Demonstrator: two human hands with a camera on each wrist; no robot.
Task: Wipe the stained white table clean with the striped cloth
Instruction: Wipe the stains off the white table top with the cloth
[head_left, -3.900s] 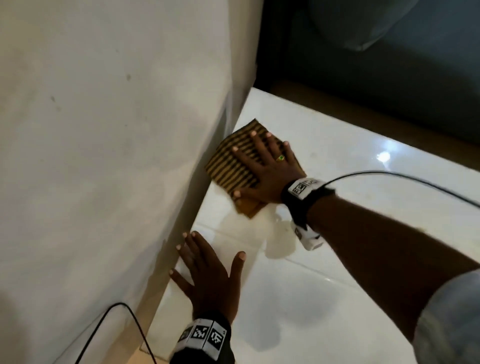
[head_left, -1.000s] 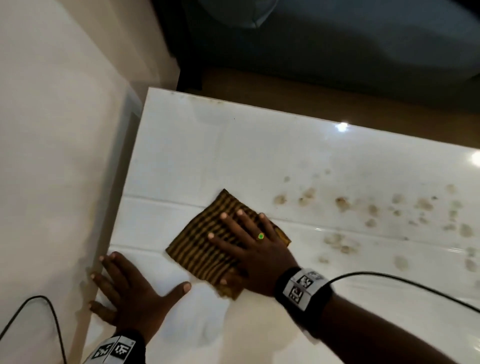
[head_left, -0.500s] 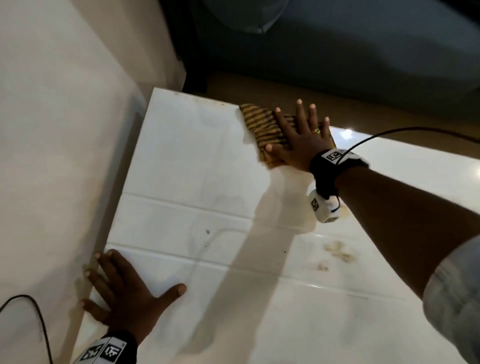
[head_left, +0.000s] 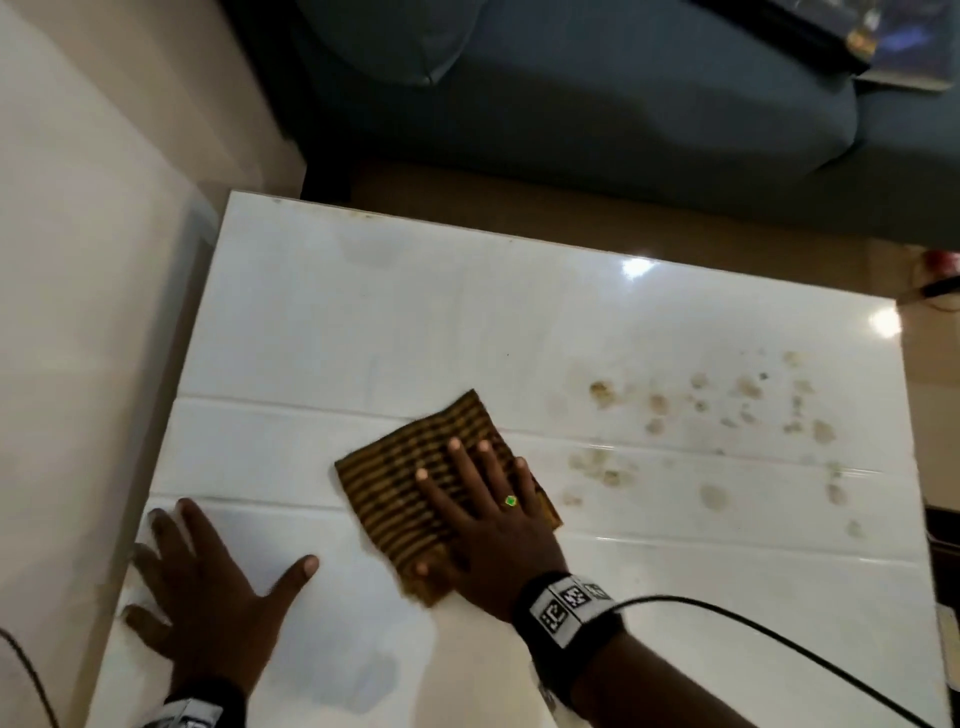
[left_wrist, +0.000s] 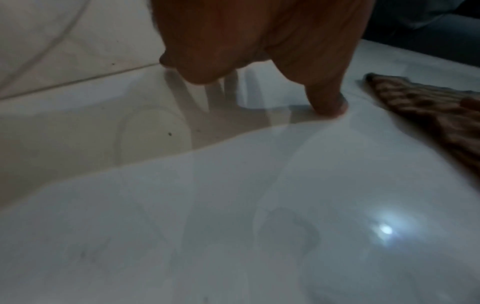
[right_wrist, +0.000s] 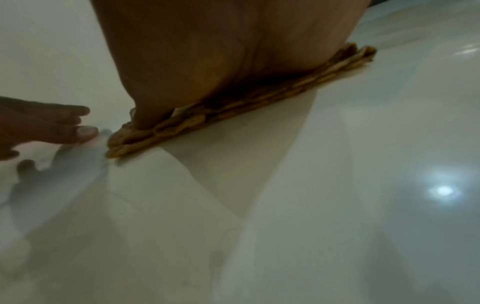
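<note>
A folded brown-and-yellow striped cloth (head_left: 410, 483) lies flat near the middle of the glossy white table (head_left: 395, 322). My right hand (head_left: 483, 514) presses down on it with fingers spread straight; the right wrist view shows the palm (right_wrist: 223, 51) on the cloth's layered edge (right_wrist: 233, 109). My left hand (head_left: 208, 587) lies flat and spread on the table's near left part, thumb towards the cloth. In the left wrist view its thumb (left_wrist: 327, 98) touches the surface and the cloth (left_wrist: 426, 111) lies to the right. Several brown stains (head_left: 727, 415) dot the table's right half.
A cream wall (head_left: 78, 312) runs along the table's left edge. A dark blue sofa (head_left: 623, 104) stands beyond the far edge, with brown floor between. A black cable (head_left: 779, 639) trails from my right wrist over the near right of the table.
My right hand has pulled the cloth back from the far edge to the table's middle. The head view has swung right, showing more stains. The left hand stays planted.
</note>
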